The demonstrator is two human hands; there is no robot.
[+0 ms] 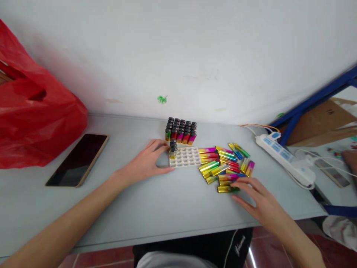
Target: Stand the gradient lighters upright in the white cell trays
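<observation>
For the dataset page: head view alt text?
A person's left-hand grip spans the left end of a white tray; the right-hand grip is at a pile of shiny colored cylinders. Black-topped pieces stand in and behind the tray.

the tray (185, 157) sits between phone (78, 160) and loose lighters (219, 170).

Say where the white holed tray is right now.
In the head view, the white tray lies near picture centre, between the left hand and the loose tubes to its right, with the block of black-topped pieces behind it.
</observation>
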